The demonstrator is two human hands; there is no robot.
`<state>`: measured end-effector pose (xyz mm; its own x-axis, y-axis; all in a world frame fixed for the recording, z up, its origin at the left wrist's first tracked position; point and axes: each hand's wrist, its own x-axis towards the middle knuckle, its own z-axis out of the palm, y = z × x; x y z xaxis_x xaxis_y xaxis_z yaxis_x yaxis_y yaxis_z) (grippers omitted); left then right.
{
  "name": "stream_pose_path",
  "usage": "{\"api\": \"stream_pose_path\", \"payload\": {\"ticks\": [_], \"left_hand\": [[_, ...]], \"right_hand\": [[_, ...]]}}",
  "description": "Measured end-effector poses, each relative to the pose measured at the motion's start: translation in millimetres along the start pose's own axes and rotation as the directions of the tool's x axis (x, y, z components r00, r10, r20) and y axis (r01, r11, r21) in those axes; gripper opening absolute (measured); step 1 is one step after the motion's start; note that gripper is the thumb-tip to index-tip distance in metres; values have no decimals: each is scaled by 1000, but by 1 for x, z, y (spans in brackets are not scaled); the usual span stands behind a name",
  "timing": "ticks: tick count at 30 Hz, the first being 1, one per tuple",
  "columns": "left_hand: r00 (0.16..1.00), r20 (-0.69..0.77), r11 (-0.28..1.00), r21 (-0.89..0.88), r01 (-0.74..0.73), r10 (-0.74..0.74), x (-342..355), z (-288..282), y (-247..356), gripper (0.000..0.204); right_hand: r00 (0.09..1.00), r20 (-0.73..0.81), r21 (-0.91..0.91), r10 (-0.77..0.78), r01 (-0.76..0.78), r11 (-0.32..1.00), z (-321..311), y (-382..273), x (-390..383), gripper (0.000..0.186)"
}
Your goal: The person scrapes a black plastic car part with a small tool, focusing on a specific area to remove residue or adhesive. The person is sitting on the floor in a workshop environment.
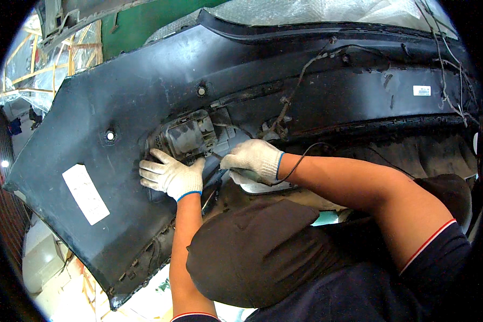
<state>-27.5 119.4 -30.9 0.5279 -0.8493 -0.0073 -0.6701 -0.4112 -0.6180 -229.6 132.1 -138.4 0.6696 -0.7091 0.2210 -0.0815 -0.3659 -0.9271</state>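
My left hand (172, 174), in a knitted white glove with a blue cuff, lies with fingers spread on a large black car bumper panel (139, 75). Its fingertips rest beside a dusty, dark box-shaped part (190, 133) set into the panel. My right hand (255, 161), gloved the same way, is closed round a slim tool with a dark handle (246, 173). The tool's thin tip points left toward the lower corner of the box. A thin black cord (306, 153) seems to run from the handle over my right forearm; the kind of tool is unclear.
A wiring harness (305, 70) runs along the panel, and loose cables (441, 59) hang at the right. White labels (86, 194) are on the panel. A dark cap (263, 252) hides the lower middle. Behind lie bubble wrap (290, 12) and wooden-framed wrapped goods (48, 59).
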Motion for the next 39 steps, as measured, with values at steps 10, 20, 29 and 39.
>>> {"api": "stream_pose_path", "payload": {"ticks": [10, 20, 29, 39], "left_hand": [[1000, 14, 1000, -1, 3, -3, 0, -3, 1, 146], [1000, -10, 1000, -18, -7, 7, 0, 2, -2, 149], [1000, -13, 999, -32, -4, 4, 0, 1, -1, 149], [999, 38, 999, -52, -14, 16, -2, -12, 0, 148]], "right_hand": [[996, -60, -57, -67, 64, 996, -4, -8, -1, 27], [997, -34, -51, -62, 61, 997, -13, -19, -1, 27], [992, -87, -20, -96, 95, 995, -4, -7, 0, 27], [998, -54, 2, -17, 17, 1000, 1, 2, -2, 28]]}}
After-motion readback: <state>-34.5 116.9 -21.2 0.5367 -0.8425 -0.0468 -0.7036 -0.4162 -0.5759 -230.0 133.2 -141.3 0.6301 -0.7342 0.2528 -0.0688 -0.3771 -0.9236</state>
